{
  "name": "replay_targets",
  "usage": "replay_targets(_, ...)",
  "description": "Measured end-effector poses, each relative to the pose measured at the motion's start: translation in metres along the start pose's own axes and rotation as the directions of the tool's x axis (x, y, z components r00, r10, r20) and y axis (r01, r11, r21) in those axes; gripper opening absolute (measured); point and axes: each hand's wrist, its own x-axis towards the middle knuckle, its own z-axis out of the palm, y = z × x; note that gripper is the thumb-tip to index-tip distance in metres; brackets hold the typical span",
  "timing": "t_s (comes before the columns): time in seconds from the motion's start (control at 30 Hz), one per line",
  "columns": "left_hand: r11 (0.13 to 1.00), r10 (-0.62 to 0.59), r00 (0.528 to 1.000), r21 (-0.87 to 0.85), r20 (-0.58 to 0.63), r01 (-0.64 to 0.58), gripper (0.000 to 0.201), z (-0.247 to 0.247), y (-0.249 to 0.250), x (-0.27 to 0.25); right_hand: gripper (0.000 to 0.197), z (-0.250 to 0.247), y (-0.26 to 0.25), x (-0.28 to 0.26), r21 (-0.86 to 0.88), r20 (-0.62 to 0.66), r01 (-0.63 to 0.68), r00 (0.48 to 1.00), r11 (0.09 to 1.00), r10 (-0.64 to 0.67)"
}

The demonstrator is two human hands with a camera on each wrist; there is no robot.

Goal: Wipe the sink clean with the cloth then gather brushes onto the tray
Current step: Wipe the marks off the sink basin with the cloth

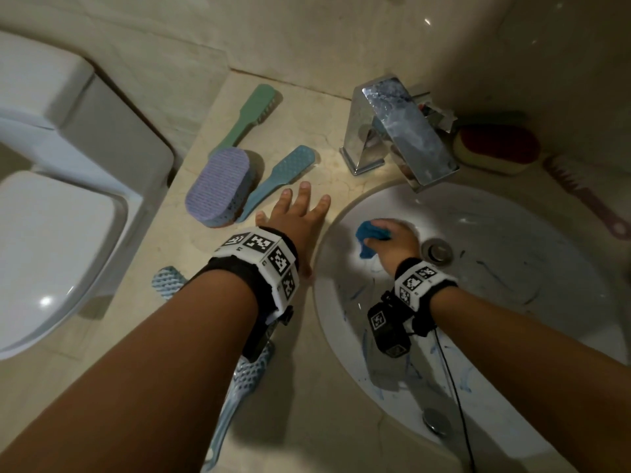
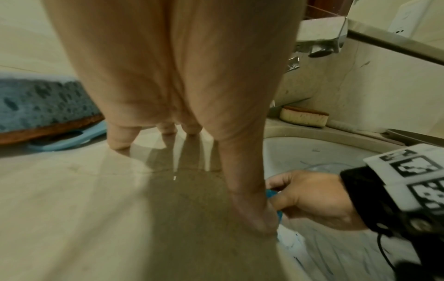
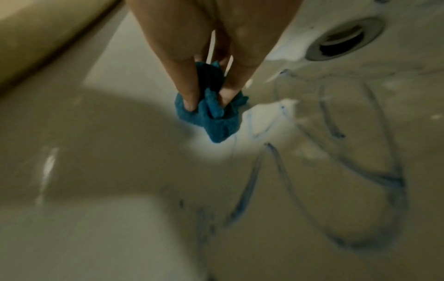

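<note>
Here's the toilet (image 1: pixel 51 206) filling the left side, lid down, hard against the beige marble counter (image 1: pixel 191 302). Set into that counter is the round white sink (image 1: pixel 532 329), and its bowl is streaked with blue scribbled marks (image 3: pixel 374 171) across the near and right slopes. Down at the bottom sits the metal drain (image 1: pixel 437 251), and a second metal fitting shows on the near wall.

Above the bowl, the chrome tap (image 1: pixel 396 131) juts out over the rim. Behind it to the right, a red-and-yellow sponge (image 1: pixel 495 148) lies by the wall, with a pink brush (image 1: pixel 587 199) angled along the sink's right edge.

Over to the counter's left: a purple scrubbing brush (image 1: pixel 218 186) lies beside a light blue brush (image 1: pixel 276 179), their sides touching, and a green brush (image 1: pixel 249 117) rests further back. A pale blue perforated brush (image 1: pixel 235 387) lies partly hidden under the left forearm.

Now the hands. The left hand (image 1: pixel 293 220) is planted flat on the counter just beside the sink's rim, fingers spread and straight, gripping nothing, fingertips near the light blue brush. The right hand (image 1: pixel 392 244) is down inside the bowl, left of the drain, fingers curled tight around a bunched teal cloth (image 3: pixel 213 117), which is pressed against the porcelain at the edge of the blue marks.
</note>
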Motion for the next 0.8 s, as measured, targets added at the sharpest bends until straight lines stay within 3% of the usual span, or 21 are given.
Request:
replay_targets(0.1,1.0,0.0,1.0,0.005,0.002,0.0,0.127,0.0,-0.001,0.0,0.033,0.012,0.01,-0.013,-0.115,0.091,0.073,0.994,0.991,-0.063)
replay_targets(0.2,1.0,0.001,1.0,-0.003,0.001,-0.001,0.128,0.0,-0.001,0.0,0.034,0.007,0.01,-0.011,0.019,0.089,0.049,0.995,0.999,-0.051)
replay_targets(0.3,1.0,-0.003,1.0,-0.008,-0.004,0.003,0.129,0.0,0.0,-0.001,0.031,-0.005,0.0,0.012,0.099,-0.08,-0.041,0.996,0.994,0.049)
replay_targets(0.37,1.0,-0.002,1.0,-0.009,-0.009,0.002,0.128,0.001,-0.001,0.0,0.027,-0.006,-0.003,0.019,0.142,-0.126,-0.05,0.99,0.989,0.068)
replay_targets(0.47,1.0,0.003,1.0,-0.006,-0.003,-0.003,0.128,0.002,-0.001,0.001,0.028,0.006,0.001,0.001,0.073,0.03,0.012,0.999,0.997,-0.015)
replay_targets(0.57,1.0,0.001,1.0,-0.003,0.003,-0.001,0.128,0.001,-0.001,0.001,0.027,0.011,0.007,-0.027,-0.158,0.258,0.156,0.96,0.975,-0.112)
replay_targets(0.67,1.0,-0.004,1.0,-0.007,0.004,0.004,0.128,0.001,-0.001,0.001,0.027,0.007,0.006,-0.027,-0.256,0.336,0.257,0.928,0.932,-0.163)
replay_targets(0.8,1.0,0.0,1.0,-0.01,0.0,0.0,0.129,0.0,-0.001,0.0,0.027,0.005,-0.006,-0.001,-0.017,0.114,0.075,0.991,0.997,-0.072)
